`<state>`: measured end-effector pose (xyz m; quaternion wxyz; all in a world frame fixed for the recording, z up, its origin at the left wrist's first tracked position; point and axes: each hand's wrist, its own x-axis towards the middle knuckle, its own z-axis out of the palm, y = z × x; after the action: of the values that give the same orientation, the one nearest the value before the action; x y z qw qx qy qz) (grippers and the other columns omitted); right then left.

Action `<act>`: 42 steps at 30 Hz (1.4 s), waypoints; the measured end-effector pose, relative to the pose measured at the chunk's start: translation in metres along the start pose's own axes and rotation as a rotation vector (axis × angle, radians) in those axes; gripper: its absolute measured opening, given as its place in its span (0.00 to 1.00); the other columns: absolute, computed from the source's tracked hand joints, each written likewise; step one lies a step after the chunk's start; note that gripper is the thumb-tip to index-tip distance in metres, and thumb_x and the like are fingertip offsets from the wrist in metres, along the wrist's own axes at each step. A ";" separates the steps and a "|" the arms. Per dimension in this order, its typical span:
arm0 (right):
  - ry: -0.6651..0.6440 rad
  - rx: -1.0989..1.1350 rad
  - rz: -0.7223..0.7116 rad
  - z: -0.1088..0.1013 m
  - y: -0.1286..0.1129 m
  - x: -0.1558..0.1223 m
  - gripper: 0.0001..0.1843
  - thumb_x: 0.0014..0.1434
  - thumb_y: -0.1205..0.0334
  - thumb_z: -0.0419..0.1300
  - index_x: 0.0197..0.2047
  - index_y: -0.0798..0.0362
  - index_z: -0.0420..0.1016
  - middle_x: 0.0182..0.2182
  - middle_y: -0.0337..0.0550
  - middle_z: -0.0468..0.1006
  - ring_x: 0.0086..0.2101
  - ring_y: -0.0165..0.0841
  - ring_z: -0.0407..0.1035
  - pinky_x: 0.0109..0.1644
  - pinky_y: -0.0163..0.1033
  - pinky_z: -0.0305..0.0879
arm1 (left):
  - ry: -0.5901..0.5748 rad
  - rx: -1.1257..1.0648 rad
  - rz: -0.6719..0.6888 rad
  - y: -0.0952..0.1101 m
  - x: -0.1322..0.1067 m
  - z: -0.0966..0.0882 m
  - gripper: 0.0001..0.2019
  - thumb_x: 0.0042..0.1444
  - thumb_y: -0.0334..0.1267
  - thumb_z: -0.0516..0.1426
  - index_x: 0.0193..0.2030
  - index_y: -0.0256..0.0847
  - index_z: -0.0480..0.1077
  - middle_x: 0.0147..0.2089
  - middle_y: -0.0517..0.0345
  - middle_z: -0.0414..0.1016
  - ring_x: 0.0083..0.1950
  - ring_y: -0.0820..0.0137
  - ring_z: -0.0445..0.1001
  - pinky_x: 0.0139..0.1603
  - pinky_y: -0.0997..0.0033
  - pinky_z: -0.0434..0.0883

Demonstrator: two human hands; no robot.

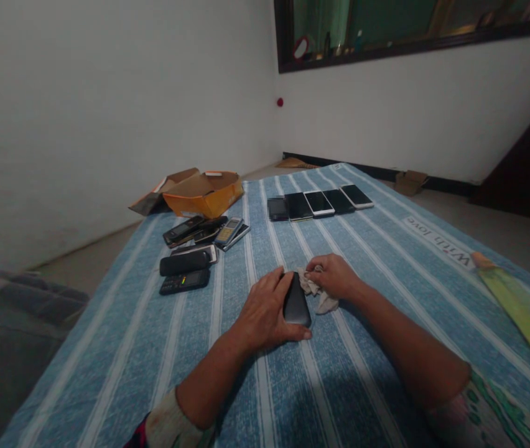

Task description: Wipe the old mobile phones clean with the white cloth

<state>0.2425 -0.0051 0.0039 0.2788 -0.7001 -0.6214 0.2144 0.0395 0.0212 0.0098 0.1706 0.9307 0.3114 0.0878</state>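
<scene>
Bench note, 1 head view. The left hand (265, 309) lies palm down on a blue striped sheet (129, 379), and its fingers (277, 285) curve partly closed over the side of a black handset (297, 302), with the thumb along its lower end; the handset lies flat and is held. The right hand (333, 277) is nearly closed on a crumpled off-white cloth (323, 300), whose loose end touches the sheet just beside the handset.

Further out, 5 smartphones (321, 202) lie in a tight row, edge to edge or nearly so. To the left is a loose heap of keypad phones (204, 239), some overlapping, with a black keypad phone (184, 281) at its near end. Behind the heap sits an orange cardboard box (204, 194).

Risks: the handset's smooth casing could slip from the left fingers if pressure is uneven, and the soft sheet gives it no firm stop. A trailing cloth could catch the heap. Overlapped phones could slide apart if the sheet is tugged, and a sweep of either forearm could knock the close-set row out of line.
</scene>
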 end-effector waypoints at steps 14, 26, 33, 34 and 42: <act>0.086 0.590 0.242 -0.003 0.009 -0.002 0.09 0.47 0.63 0.63 0.33 0.57 0.79 0.19 0.36 0.73 0.20 0.29 0.66 0.24 0.33 0.60 | 0.139 -0.160 0.123 0.004 -0.004 0.001 0.56 0.35 0.44 0.68 0.70 0.45 0.45 0.65 0.42 0.58 0.66 0.44 0.58 0.63 0.40 0.63; -0.065 0.807 0.179 0.005 0.002 -0.007 0.09 0.43 0.61 0.65 0.29 0.58 0.80 0.22 0.39 0.77 0.23 0.28 0.68 0.27 0.33 0.62 | 0.232 -0.167 0.176 0.011 -0.001 0.007 0.57 0.36 0.44 0.69 0.70 0.41 0.42 0.66 0.39 0.58 0.66 0.45 0.58 0.64 0.41 0.62; -0.041 0.866 0.244 -0.001 -0.010 -0.010 0.06 0.39 0.64 0.64 0.24 0.57 0.78 0.18 0.37 0.74 0.20 0.27 0.66 0.24 0.32 0.60 | 0.275 -0.121 0.216 0.012 -0.004 0.008 0.57 0.36 0.44 0.69 0.69 0.41 0.42 0.65 0.37 0.58 0.66 0.45 0.58 0.65 0.40 0.61; -0.040 0.876 0.266 -0.002 -0.012 -0.011 0.05 0.38 0.65 0.64 0.23 0.57 0.77 0.17 0.37 0.74 0.19 0.27 0.66 0.24 0.32 0.60 | 0.284 -0.115 0.218 0.012 -0.004 0.008 0.56 0.36 0.44 0.69 0.69 0.40 0.42 0.65 0.37 0.58 0.66 0.44 0.58 0.64 0.40 0.61; -0.042 0.829 0.283 0.001 -0.014 -0.011 0.03 0.38 0.67 0.63 0.21 0.57 0.76 0.16 0.36 0.72 0.18 0.27 0.64 0.22 0.32 0.58 | 0.318 -0.100 0.261 0.013 -0.005 0.010 0.56 0.36 0.44 0.69 0.69 0.41 0.43 0.64 0.37 0.59 0.65 0.43 0.60 0.62 0.39 0.64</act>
<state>0.2294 -0.0145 0.0119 0.4914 -0.6026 -0.3864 0.4961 0.0456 0.0057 0.0056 0.1526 0.9279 0.2064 0.2704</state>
